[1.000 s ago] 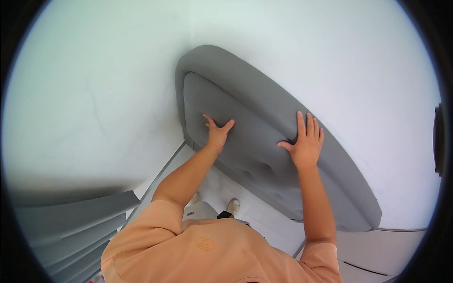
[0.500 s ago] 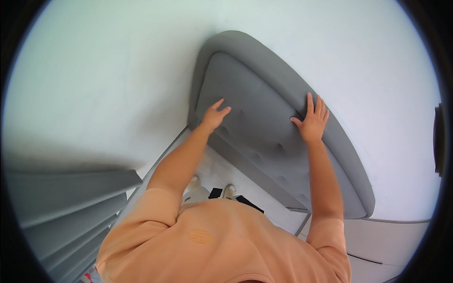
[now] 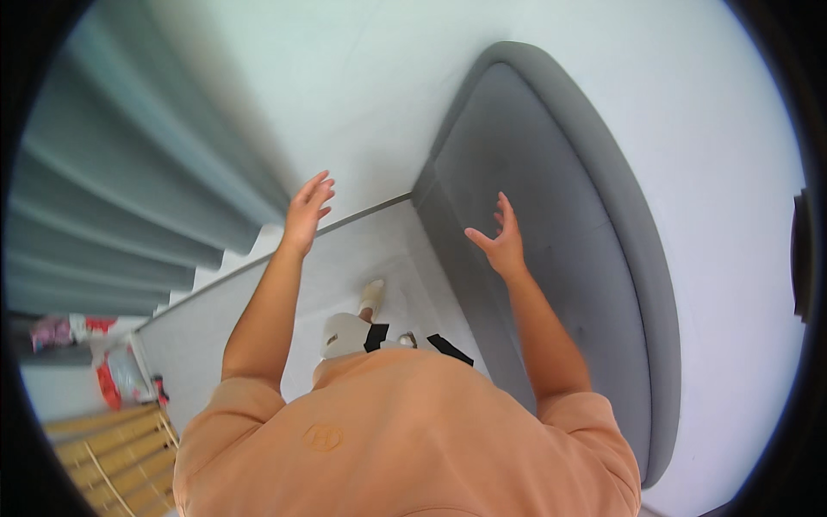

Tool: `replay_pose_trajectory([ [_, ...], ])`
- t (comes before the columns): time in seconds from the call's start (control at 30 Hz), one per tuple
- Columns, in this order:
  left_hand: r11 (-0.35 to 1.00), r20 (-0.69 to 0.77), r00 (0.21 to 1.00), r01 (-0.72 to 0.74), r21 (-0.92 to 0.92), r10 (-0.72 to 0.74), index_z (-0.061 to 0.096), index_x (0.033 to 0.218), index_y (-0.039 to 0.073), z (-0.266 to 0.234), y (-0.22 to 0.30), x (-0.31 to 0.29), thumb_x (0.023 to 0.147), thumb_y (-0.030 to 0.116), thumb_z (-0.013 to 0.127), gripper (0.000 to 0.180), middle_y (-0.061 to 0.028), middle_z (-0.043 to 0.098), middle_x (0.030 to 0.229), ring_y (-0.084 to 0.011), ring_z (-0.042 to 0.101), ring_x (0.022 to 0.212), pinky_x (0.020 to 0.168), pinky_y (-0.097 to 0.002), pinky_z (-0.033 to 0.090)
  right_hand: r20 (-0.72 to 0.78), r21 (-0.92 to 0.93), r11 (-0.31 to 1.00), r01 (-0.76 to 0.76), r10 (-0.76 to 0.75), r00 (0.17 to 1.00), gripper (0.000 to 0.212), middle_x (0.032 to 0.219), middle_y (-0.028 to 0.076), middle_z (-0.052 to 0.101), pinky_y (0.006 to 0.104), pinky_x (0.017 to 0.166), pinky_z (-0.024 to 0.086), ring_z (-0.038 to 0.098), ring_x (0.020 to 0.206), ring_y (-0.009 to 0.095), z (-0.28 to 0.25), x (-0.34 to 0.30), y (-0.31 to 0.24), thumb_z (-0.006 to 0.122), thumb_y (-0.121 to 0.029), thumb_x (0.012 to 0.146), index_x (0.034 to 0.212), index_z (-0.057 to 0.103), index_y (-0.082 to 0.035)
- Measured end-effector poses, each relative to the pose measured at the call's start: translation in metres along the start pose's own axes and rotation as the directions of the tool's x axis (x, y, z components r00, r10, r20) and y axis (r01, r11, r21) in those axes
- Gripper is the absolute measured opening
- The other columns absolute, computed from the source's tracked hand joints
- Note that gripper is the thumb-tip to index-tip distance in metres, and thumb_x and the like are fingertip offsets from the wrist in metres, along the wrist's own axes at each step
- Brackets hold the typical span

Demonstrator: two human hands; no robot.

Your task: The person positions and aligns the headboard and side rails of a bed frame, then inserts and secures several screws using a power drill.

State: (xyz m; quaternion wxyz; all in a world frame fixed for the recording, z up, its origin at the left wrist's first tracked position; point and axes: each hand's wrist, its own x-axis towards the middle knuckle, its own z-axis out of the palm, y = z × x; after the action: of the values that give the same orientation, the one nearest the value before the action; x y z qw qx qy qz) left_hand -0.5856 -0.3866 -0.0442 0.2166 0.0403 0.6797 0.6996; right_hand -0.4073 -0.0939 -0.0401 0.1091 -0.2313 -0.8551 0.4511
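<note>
A grey padded headboard [image 3: 551, 198] with a thick rounded border stands upright against the right-hand wall, its far end at the corner. In front of its tufted face I hold up my right hand [image 3: 504, 244], thumb and fingers apart with nothing in them; whether it brushes the fabric is hard to tell, though it looks clear of it. My left hand [image 3: 306, 215] is raised before the pale wall, nearest the hem of the grey-green curtain [image 3: 172, 172]. Its fingers are loosely spread and grip nothing.
Light grey floor [image 3: 345, 250] lies below me, with my pale shoes [image 3: 372, 297] on it. At lower left are a slatted wooden frame [image 3: 116, 461] and a white container with red and clear plastic items [image 3: 125, 375]. A dark object [image 3: 801, 257] sits at the right edge.
My right hand has come off the headboard's border, and my left hand has left its face. My view has turned left, bringing in more curtain and the slatted frame.
</note>
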Motion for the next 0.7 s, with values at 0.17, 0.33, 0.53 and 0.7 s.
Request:
replay_pose_trajectory([
  [0.17,0.999,-0.295,0.954,0.043,-0.012,-0.045,0.036,0.13,0.009,-0.049,0.006,-0.149,0.086,0.033,0.05,0.052,-0.0103,0.045,0.126,-0.0221,0.045,0.113,0.091,-0.0371,0.037,0.264,0.278,0.959,-0.059,-0.018,0.964,0.091,0.135,0.018,0.029,0.0402,0.094,0.034,0.038,0.119,0.029,0.035,-0.028,-0.016,0.075,-0.021,0.064,0.136,0.02,-0.011],
  [0.33,0.994,-0.63,0.777,-0.051,-0.101,-0.025,0.036,0.13,0.012,-0.103,0.008,-0.315,0.085,0.033,0.052,0.053,-0.0091,0.046,0.124,-0.02,0.046,0.11,0.09,-0.0366,0.037,0.572,0.291,0.956,0.036,-0.204,0.795,0.091,0.135,0.017,0.029,0.0412,0.09,0.037,0.039,0.118,0.029,0.083,-0.095,-0.083,0.075,-0.019,0.065,0.136,0.019,-0.011],
  [0.53,0.971,-0.851,0.524,-0.22,-0.097,0.034,0.038,0.129,0.013,-0.176,0.01,-0.463,0.085,0.031,0.053,0.051,-0.008,0.047,0.123,-0.0182,0.046,0.108,0.088,-0.0341,0.038,0.711,0.349,0.899,0.263,-0.437,0.551,0.09,0.135,0.017,0.03,0.0449,0.089,0.038,0.042,0.116,0.031,0.173,-0.183,-0.219,0.074,-0.019,0.065,0.136,0.019,-0.01],
  [0.7,0.969,-0.956,0.294,-0.23,-0.084,-0.013,0.034,0.131,0.012,-0.196,-0.014,-0.608,0.084,0.033,0.052,0.055,-0.0078,0.045,0.125,-0.0187,0.045,0.11,0.09,-0.0344,0.037,0.833,0.428,0.85,0.309,-0.503,0.229,0.09,0.135,0.018,0.028,0.0457,0.091,0.036,0.04,0.117,0.032,0.275,-0.288,-0.282,0.074,-0.018,0.065,0.136,0.019,-0.01],
])
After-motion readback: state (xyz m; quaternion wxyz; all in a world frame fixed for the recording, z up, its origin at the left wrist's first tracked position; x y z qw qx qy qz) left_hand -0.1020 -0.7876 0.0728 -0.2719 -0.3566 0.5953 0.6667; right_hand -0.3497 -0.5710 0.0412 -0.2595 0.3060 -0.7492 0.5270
